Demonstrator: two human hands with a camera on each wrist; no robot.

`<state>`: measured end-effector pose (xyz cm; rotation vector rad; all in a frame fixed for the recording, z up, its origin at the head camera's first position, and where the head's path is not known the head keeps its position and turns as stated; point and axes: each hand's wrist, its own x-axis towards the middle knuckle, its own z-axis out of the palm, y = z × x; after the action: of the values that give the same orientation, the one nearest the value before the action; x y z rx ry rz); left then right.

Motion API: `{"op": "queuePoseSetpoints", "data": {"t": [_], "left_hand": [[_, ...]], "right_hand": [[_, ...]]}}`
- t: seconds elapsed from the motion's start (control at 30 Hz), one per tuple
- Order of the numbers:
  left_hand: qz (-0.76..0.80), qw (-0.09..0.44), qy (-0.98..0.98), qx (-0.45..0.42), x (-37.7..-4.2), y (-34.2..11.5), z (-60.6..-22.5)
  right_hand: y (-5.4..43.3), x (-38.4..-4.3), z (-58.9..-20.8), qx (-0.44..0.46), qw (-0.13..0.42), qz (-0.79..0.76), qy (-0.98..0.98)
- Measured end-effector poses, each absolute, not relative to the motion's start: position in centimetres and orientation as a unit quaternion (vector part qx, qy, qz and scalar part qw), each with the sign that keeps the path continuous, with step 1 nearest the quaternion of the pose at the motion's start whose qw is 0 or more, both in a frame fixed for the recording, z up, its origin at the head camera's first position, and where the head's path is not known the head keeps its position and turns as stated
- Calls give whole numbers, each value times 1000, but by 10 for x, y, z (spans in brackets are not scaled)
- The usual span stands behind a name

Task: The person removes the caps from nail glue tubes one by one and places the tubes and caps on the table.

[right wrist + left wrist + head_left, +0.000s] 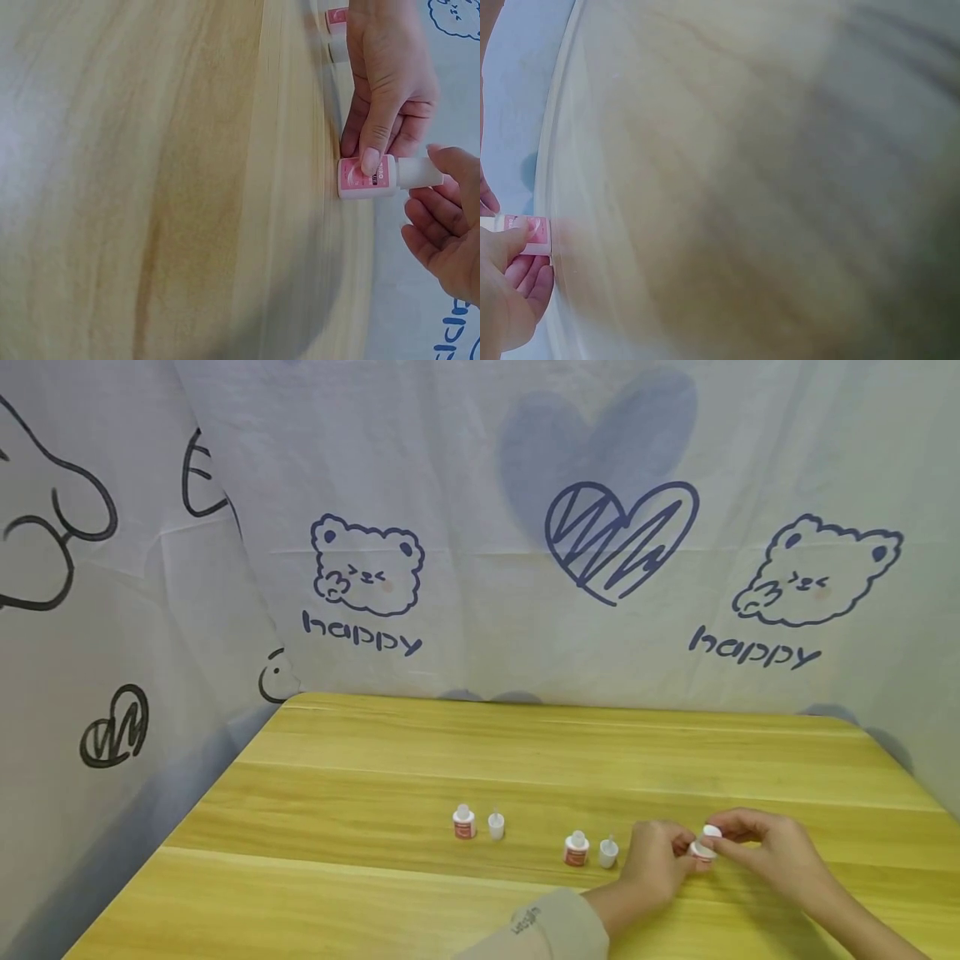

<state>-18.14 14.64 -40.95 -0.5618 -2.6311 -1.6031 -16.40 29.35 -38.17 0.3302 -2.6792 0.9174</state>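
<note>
Well, behind everything you have a white cloth (465, 460) printed with bears, hearts and "happy", then the wooden tabletop (360, 760), whose two far corners only the head view shows you. Your left hand (651, 864), below a pale sleeve (566, 928), pinches a small bottle (354, 180) by its label; your right hand (772, 852) has thumb and fingers closed around its cap (418, 173). That bottle is upright, nearer the tabletop's right edge than its left; you cannot tell whether its base touches. From the right wrist you see it best: white body, pink label with lettering, plain white cap on top. From the head you also see the middle bottle (576, 850) and, closer to the left edge, the leftmost bottle (464, 825), both uncapped, each with a stemmed cap, the middle cap (608, 855) and leftmost cap (496, 827), just to its right.
</note>
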Motion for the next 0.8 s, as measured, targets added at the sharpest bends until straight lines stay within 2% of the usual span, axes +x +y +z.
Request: {"op": "queuePoseSetpoints", "data": {"t": [0.4,0.8], "left_hand": [[-491,-3,-852,-181,-184,145,-408],[-490,-4,-851,-187,-185,144,-409]], "right_hand": [[291,-166,-381,124,161,302,-931],[290,-164,-377,100,126,296,-941]]}}
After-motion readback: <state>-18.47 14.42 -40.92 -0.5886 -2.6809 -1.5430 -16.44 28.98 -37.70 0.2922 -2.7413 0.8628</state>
